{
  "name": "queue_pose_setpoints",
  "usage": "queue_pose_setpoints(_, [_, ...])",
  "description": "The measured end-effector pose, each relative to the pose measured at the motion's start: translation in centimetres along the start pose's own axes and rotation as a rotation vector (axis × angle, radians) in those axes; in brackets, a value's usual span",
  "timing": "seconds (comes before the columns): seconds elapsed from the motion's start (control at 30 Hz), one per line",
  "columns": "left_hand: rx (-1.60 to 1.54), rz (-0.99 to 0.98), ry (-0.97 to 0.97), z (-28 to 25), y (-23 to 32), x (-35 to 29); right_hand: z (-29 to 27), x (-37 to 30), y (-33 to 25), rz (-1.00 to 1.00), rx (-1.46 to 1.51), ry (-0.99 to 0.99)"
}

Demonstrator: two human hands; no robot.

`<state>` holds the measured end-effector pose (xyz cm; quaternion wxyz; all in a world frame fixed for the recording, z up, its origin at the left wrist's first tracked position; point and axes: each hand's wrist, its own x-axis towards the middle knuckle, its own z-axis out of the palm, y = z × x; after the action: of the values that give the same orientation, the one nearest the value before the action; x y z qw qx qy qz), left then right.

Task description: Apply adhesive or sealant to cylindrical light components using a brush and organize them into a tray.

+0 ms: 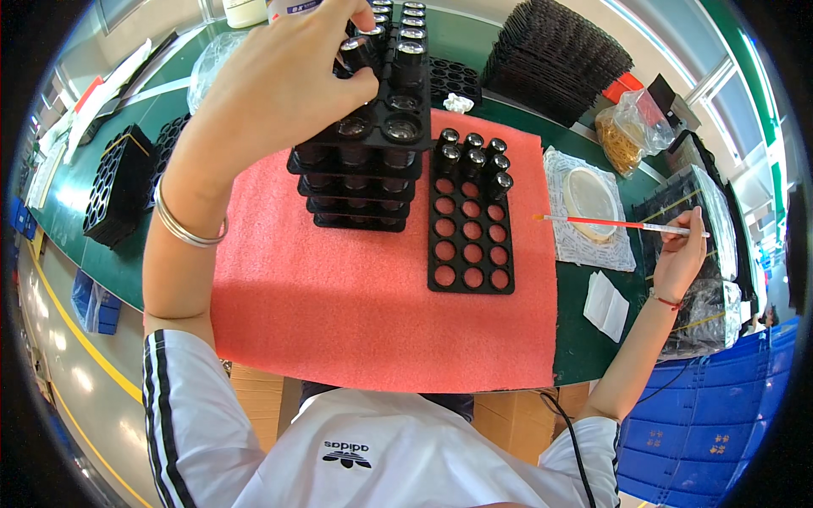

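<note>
My left hand (298, 78) reaches over a stack of black trays (362, 227), its thumb and fingers closed around a black lens barrel (356, 56) with a shiny glass top. That barrel is tilted, above the top tray's other barrels, which stand in rows. Out to the right, my right hand (680, 258) grips a thin red paintbrush (605, 223) near its pale end, bristles pointing left. Between the hands lies a single black tray (459, 276) with round holes. Several lens barrels (474, 161) stand upright in its far rows; pink shows through the nearer holes.
A pink foam mat (381, 322) covers the green table's middle. At right are a round pale dish (590, 203) on a cloth, a folded white tissue (606, 305) and a bag of rubber bands (625, 144). Tall stacked trays (555, 59) stand behind; banded trays (118, 186) sit left.
</note>
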<state>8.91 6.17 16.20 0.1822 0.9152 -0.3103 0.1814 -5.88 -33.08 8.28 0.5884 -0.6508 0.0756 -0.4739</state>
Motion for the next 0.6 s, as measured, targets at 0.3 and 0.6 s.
queue_pose_setpoints(0.3, [-0.006,0.03,0.055,0.1,0.2,-0.1,-0.4,0.3,0.2,0.011,0.056,0.047])
queue_pose_setpoints(0.6, [0.031,0.049,0.05,-0.1,0.7,-0.1,-0.7,0.4,0.4,0.016,0.084,0.059])
